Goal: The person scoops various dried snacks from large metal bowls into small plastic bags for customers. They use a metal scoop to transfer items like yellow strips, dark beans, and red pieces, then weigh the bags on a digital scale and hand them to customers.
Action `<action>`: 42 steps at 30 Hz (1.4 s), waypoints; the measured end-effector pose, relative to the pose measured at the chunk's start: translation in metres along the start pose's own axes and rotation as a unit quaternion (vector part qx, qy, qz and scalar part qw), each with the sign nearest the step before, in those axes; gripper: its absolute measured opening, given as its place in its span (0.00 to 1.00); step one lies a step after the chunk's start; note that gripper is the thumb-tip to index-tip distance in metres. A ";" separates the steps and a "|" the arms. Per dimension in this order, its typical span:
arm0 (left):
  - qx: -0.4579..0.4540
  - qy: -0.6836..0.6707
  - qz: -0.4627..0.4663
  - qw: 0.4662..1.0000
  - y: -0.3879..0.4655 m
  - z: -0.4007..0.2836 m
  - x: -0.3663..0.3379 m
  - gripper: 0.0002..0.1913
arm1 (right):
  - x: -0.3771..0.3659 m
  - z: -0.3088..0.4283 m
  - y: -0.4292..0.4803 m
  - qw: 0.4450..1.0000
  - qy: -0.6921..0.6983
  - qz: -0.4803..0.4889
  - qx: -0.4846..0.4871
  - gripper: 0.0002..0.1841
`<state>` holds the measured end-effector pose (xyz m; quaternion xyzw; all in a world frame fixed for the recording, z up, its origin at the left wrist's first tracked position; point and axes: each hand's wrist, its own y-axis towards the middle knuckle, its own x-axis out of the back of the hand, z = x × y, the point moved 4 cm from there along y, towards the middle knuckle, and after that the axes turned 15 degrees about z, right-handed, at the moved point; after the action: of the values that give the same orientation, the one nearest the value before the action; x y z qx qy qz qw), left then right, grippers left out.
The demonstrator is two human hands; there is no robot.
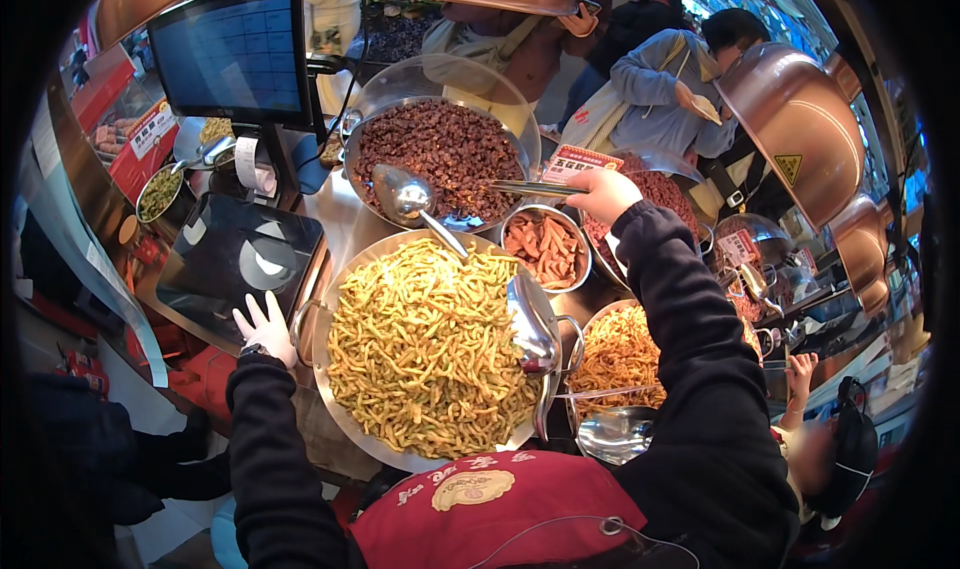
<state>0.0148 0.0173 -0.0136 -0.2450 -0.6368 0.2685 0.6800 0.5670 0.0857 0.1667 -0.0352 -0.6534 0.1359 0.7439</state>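
Observation:
My right hand (609, 194) holds metal tongs (536, 188), whose tips hover at the right edge of a large pan of dark brown food pieces (439, 149). My left hand (268, 333), in a pale glove, is spread with nothing in it, beside the black glass-topped scale (240, 265). Between my arms stands a wide pan of yellow-green fried strips (427, 351) with a metal scoop (534, 329) at its right side. Another scoop (409, 196) lies across the rims of both pans. A small metal bowl of reddish-brown pieces (546, 248) sits below my right hand.
A touch screen (229, 59) stands at the back left, with a receipt printer's paper (246, 165) under it. A pan of orange shreds (615, 344) is near my right arm. Copper-coloured hoods (795, 130) overhang the counter. Several people stand across it and at the right.

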 end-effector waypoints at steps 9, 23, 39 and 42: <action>0.028 -0.031 -0.009 0.999 0.008 0.004 -0.004 0.59 | -0.019 0.010 -0.001 0.992 -0.109 0.008 -0.069 0.19; 0.035 -0.077 -0.023 0.996 0.009 0.007 -0.009 0.61 | 0.077 -0.047 0.003 0.796 0.594 -0.115 0.022 0.17; -0.014 -0.026 -0.037 0.999 -0.003 0.001 -0.002 0.53 | 0.119 -0.075 0.068 0.795 0.526 -0.287 -0.093 0.13; -0.005 -0.012 -0.023 1.000 -0.002 0.001 -0.001 0.51 | 0.122 -0.074 0.075 0.802 0.521 -0.269 -0.113 0.14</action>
<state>0.0142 0.0145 -0.0129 -0.2300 -0.6518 0.2527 0.6770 0.6416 0.1974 0.2559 -0.0076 -0.1613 -0.1833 0.9697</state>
